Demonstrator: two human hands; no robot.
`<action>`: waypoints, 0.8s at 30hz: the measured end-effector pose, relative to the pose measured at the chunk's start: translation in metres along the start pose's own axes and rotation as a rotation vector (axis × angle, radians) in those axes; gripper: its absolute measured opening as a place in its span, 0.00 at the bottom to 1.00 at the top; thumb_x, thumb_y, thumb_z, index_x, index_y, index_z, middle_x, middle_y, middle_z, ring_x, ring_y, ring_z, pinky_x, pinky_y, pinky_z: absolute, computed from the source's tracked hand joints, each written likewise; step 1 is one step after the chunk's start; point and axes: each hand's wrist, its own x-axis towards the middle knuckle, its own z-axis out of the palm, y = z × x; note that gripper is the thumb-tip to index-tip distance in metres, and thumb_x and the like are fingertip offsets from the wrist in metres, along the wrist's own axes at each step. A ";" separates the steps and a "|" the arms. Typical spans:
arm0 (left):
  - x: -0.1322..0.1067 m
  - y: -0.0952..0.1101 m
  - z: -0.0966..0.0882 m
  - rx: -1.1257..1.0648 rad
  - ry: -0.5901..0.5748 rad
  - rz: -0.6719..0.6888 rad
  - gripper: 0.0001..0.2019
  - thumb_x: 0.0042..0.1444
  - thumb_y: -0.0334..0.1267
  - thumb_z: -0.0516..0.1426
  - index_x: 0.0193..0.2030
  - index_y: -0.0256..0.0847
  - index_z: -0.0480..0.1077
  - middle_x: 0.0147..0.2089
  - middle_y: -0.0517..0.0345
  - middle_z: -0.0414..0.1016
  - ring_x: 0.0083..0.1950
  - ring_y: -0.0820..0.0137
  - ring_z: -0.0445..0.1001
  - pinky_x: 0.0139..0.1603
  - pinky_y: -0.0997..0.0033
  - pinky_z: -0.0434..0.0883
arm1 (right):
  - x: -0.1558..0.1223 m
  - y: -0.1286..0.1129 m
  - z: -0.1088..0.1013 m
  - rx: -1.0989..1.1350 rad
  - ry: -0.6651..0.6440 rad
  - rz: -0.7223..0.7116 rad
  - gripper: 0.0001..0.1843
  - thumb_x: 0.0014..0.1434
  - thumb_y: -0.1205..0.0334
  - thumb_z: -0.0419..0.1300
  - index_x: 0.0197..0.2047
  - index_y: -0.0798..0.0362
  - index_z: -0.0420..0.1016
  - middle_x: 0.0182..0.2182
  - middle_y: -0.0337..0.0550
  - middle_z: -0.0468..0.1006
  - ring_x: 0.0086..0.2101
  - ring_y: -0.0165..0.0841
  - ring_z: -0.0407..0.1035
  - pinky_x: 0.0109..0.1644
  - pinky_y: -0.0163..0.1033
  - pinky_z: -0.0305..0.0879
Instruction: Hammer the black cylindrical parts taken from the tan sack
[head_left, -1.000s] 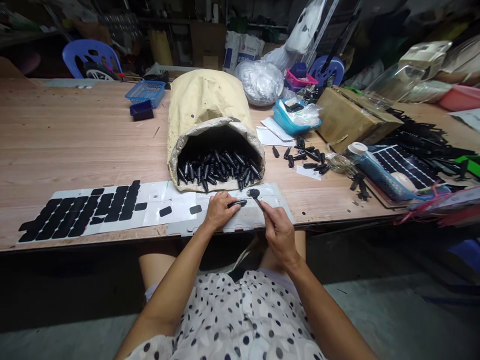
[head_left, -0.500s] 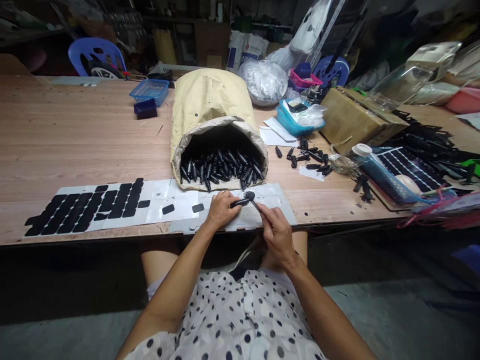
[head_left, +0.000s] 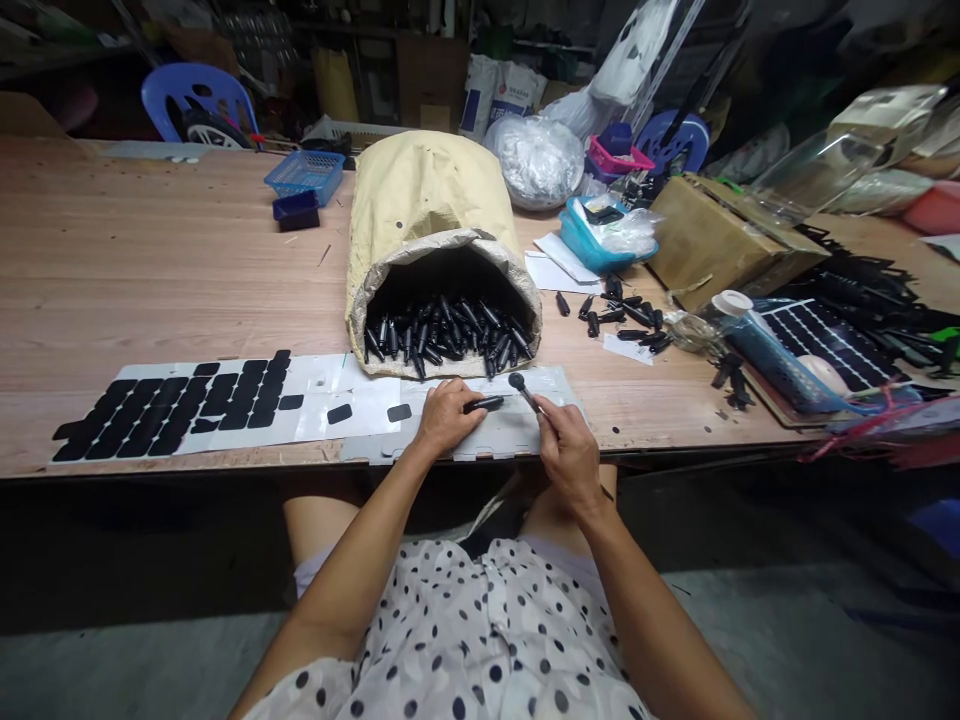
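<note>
My left hand (head_left: 444,416) is closed on a slim black plastic piece (head_left: 484,404), which it holds flat over a white backing sheet (head_left: 517,432) at the table's near edge. Just right of it, my right hand (head_left: 568,452) pinches a thin tool with a round black head (head_left: 517,381), its head a short gap from the piece's tip. Directly behind both hands lies a tan sack (head_left: 427,205) on its side, its open mouth full of several like black pieces (head_left: 444,338).
A white sheet with several black adhesive pads (head_left: 176,406) lies at the left. Loose black pieces (head_left: 619,315), a blue tray (head_left: 600,240), a cardboard box (head_left: 712,245) and a solar panel (head_left: 821,340) crowd the right. Blue baskets (head_left: 304,180) and a blue chair (head_left: 196,100) stand behind.
The tool's round head has drawn a little right, away from the black piece's tip where it touched half a second ago. My left hand has stayed where it was.
</note>
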 end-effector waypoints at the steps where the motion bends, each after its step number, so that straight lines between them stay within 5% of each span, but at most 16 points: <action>1: 0.000 0.000 0.000 -0.001 0.004 -0.008 0.11 0.55 0.37 0.62 0.45 0.47 0.82 0.39 0.57 0.74 0.47 0.62 0.71 0.52 0.61 0.67 | 0.003 0.006 0.000 -0.071 0.003 0.012 0.18 0.68 0.62 0.50 0.54 0.46 0.79 0.35 0.43 0.73 0.37 0.34 0.68 0.40 0.36 0.63; 6: -0.003 0.001 0.003 -0.015 0.027 -0.010 0.11 0.53 0.36 0.63 0.44 0.46 0.82 0.38 0.57 0.74 0.47 0.62 0.72 0.53 0.61 0.67 | 0.013 0.030 0.009 -0.347 0.016 0.036 0.14 0.64 0.64 0.56 0.46 0.47 0.82 0.31 0.43 0.70 0.33 0.35 0.59 0.37 0.38 0.52; 11: 0.000 -0.004 0.002 -0.034 0.036 0.024 0.09 0.54 0.38 0.63 0.42 0.45 0.81 0.37 0.56 0.75 0.47 0.61 0.72 0.52 0.59 0.68 | 0.011 0.029 0.017 -0.413 0.049 0.048 0.13 0.63 0.64 0.56 0.46 0.48 0.81 0.32 0.44 0.68 0.35 0.36 0.55 0.38 0.39 0.47; 16: -0.021 0.000 -0.001 -0.216 0.014 0.229 0.09 0.57 0.38 0.61 0.43 0.40 0.80 0.39 0.53 0.77 0.43 0.64 0.74 0.47 0.64 0.71 | 0.009 0.024 0.019 -0.447 0.064 0.034 0.13 0.63 0.65 0.56 0.46 0.48 0.80 0.33 0.43 0.67 0.36 0.36 0.55 0.37 0.40 0.46; 21: -0.084 0.007 0.006 -0.437 -0.344 0.413 0.12 0.61 0.43 0.58 0.46 0.42 0.79 0.36 0.55 0.79 0.33 0.72 0.73 0.38 0.74 0.70 | 0.009 0.022 0.019 -0.458 0.069 0.030 0.13 0.63 0.66 0.55 0.46 0.48 0.80 0.33 0.44 0.68 0.36 0.37 0.55 0.37 0.40 0.46; 24: -0.107 -0.010 0.019 -0.430 -0.530 0.189 0.13 0.57 0.43 0.59 0.44 0.42 0.80 0.37 0.57 0.81 0.33 0.71 0.74 0.37 0.74 0.69 | 0.009 0.021 0.019 -0.455 0.065 0.033 0.13 0.63 0.65 0.55 0.46 0.48 0.80 0.33 0.45 0.68 0.36 0.37 0.56 0.37 0.40 0.47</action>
